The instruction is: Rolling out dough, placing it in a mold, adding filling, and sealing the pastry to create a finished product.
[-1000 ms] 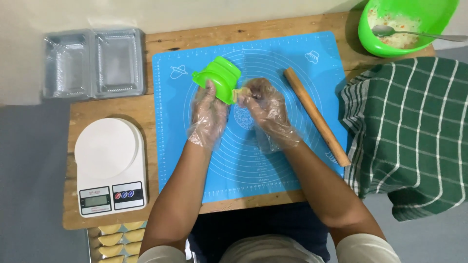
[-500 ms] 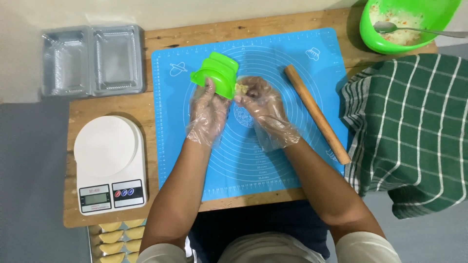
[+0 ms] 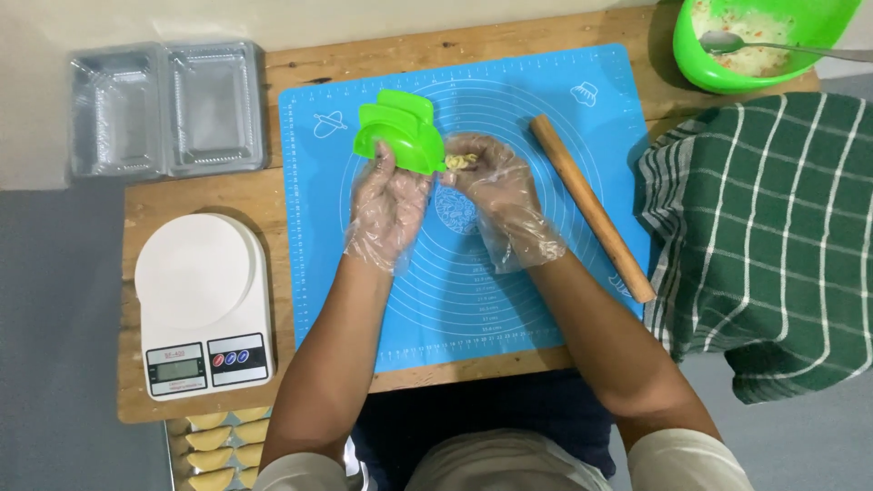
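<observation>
- The left hand (image 3: 386,207), in a thin clear glove, is curled around the lower edge of a green dumpling press (image 3: 400,135), fingers closed on it and holding it folded shut just above the mat.
- The right hand (image 3: 498,195), gloved the same way, is loosely cupped with its fingertips pinched on a small scrap of pale dough (image 3: 462,162), right beside the press.
- Both hands work over a blue silicone baking mat (image 3: 509,300) lying on a wooden table (image 3: 209,195); grey floor shows at the left.
- Counted: 1 wooden rolling pin (image 3: 591,207) lying diagonally on the mat, 1 white kitchen scale (image 3: 203,305), 2 clear plastic trays (image 3: 166,107), 1 green bowl (image 3: 762,41) of filling with 1 spoon (image 3: 773,44), 1 green checked cloth (image 3: 768,232).
- Folded dumplings (image 3: 214,445) lie in a tray at the bottom edge; their number cannot be told.
</observation>
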